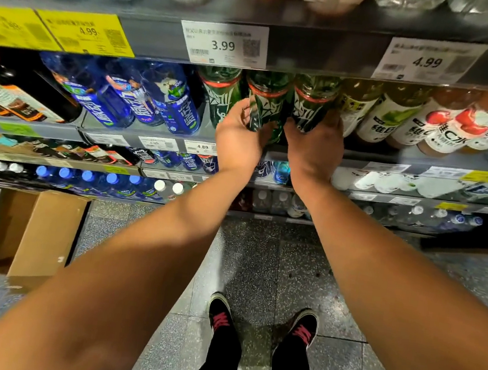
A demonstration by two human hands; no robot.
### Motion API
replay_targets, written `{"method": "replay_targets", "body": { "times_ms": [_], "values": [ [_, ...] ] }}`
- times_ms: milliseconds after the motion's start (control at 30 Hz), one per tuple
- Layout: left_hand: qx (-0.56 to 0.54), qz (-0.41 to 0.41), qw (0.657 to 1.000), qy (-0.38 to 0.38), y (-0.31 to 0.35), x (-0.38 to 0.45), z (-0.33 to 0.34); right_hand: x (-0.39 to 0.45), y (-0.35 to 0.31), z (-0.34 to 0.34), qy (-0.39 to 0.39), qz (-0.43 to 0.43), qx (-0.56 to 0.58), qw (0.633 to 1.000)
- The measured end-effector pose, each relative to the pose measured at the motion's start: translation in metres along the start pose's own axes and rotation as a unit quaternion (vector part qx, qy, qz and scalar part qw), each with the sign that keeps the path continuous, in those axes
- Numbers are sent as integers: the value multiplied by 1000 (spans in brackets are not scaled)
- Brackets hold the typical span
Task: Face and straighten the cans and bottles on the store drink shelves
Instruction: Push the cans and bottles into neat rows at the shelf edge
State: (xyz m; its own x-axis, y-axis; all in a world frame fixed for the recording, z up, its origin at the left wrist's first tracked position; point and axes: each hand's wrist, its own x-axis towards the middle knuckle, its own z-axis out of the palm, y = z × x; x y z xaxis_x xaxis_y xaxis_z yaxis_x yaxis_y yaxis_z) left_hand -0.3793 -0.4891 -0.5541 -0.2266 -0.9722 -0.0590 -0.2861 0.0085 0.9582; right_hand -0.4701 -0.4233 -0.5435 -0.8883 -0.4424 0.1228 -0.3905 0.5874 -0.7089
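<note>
Three dark green bottles with white lettering and red bands stand side by side on the middle shelf. My left hand (237, 140) wraps around the base of the middle green bottle (266, 102), which tilts slightly. My right hand (316, 150) grips the base of the right green bottle (311, 104). The left green bottle (221, 97) stands untouched beside my left hand. The bottle bottoms are hidden behind my fingers.
Blue bottles (167, 100) stand left of the green ones, pale labelled bottles (396, 120) right. The upper shelf edge (312, 52) with price tags hangs just above the bottle tops. Lower shelves hold more drinks. An open cardboard box (33, 231) sits on the floor at left.
</note>
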Motion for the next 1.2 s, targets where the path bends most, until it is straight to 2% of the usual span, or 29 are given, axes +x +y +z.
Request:
{"method": "replay_targets", "body": {
  "times_ms": [33, 100, 167, 367, 600, 700, 967, 1200],
  "values": [
    [17, 17, 1000, 12, -3, -3, -5, -1, 1, 1, 0, 1, 3, 1000],
    [63, 54, 993, 85, -12, -6, -15, -2, 3, 1, -2, -3, 6, 1000],
    [65, 51, 985, 149, -17, -3, -23, -5, 6, 3, -6, -7, 6, 1000],
    [66, -54, 995, 46, -25, 34, -21, -10, 11, 8, -16, 2, 9, 1000],
    [113, -41, 992, 30, -29, 36, -34, -9, 12, 11, -4, 11, 12, 1000],
    [102, -14, 995, 19, -27, 28, -36, -8, 10, 12, -11, 22, 23, 999],
    [47, -54, 997, -31, 0, 16, -50, -24, -4, 5, -9, 44, 20, 999],
    [89, -60, 994, 33, -18, -17, -93, -63, -35, 7, 13, 60, 107, 992]
  ]
}}
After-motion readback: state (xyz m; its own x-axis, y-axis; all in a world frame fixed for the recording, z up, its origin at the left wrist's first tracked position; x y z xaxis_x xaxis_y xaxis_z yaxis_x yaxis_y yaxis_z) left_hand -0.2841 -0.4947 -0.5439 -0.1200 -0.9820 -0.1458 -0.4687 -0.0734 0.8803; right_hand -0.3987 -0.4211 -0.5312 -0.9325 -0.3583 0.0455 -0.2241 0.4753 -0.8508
